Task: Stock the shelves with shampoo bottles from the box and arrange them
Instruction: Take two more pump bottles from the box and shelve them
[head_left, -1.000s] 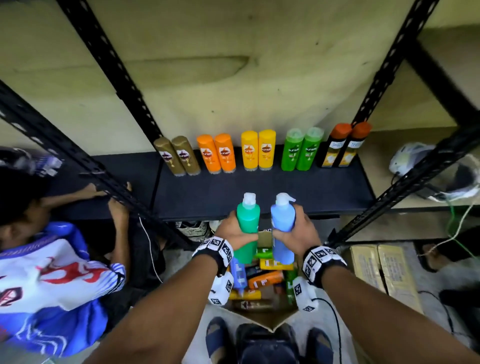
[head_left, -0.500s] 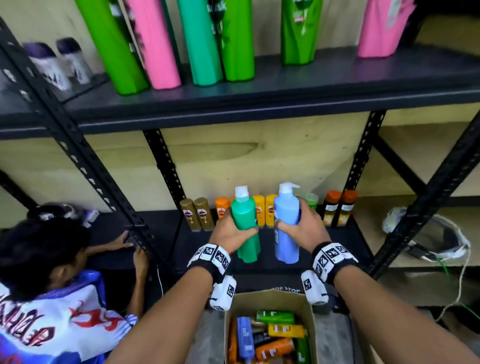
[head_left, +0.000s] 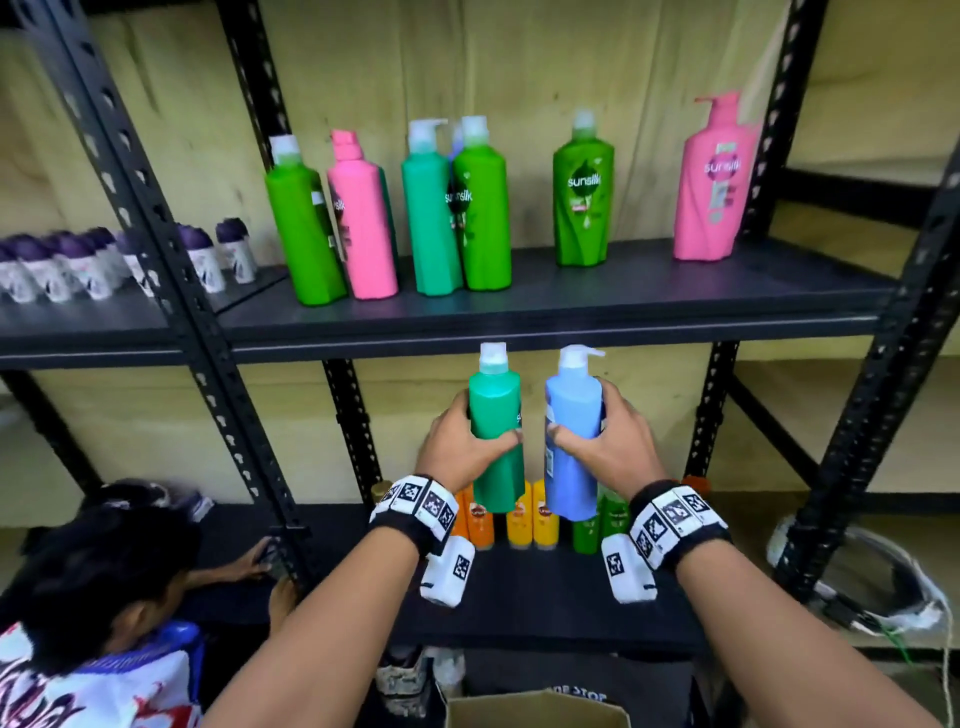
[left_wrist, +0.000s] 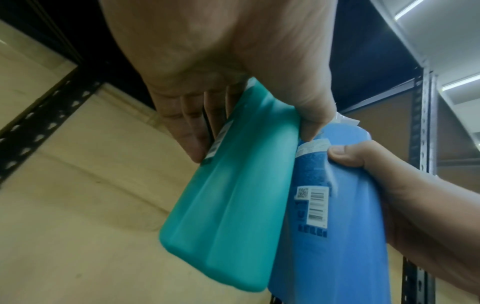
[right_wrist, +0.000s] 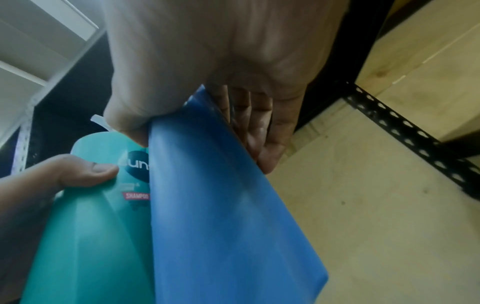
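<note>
1. We see the left hand (head_left: 460, 447) wrapped round the teal bottle (head_left: 496, 426), its thumb across the near face and its fingers (left_wrist: 187, 131) laid along the far side.
2. The right hand (head_left: 610, 441) grips the blue bottle (head_left: 571, 431) the same way, thumb in front and the fingers (right_wrist: 257, 131) curled behind it.
3. Both bottles are upright, pump tops up, held side by side in the air at the centre of the head view. In the wrist views they sit close enough that we cannot tell whether they touch.
4. Their tops reach just under the front edge of the upper shelf (head_left: 545, 332), which lies toward 12 o'clock from the hands.
5. On that shelf stand six large bottles in a row: green (head_left: 306, 234), pink (head_left: 363, 228), teal (head_left: 428, 218) and green (head_left: 480, 213) crowded at 11 o'clock, then a lone green one (head_left: 582, 202) at 12 and a pink pump bottle (head_left: 714, 182) at 1 o'clock.
6. Small purple-capped containers (head_left: 93, 265) fill the neighbouring bay at 9 o'clock.
7. Behind the held bottles, the lower shelf (head_left: 545, 597) carries small orange, yellow and green bottles (head_left: 524, 519), partly hidden.
8. The open cardboard box (head_left: 535, 709) sits at 6 o'clock, at the bottom edge.
9. A second person (head_left: 88, 597) crouches at 8 o'clock, hands at the rack post.
</note>
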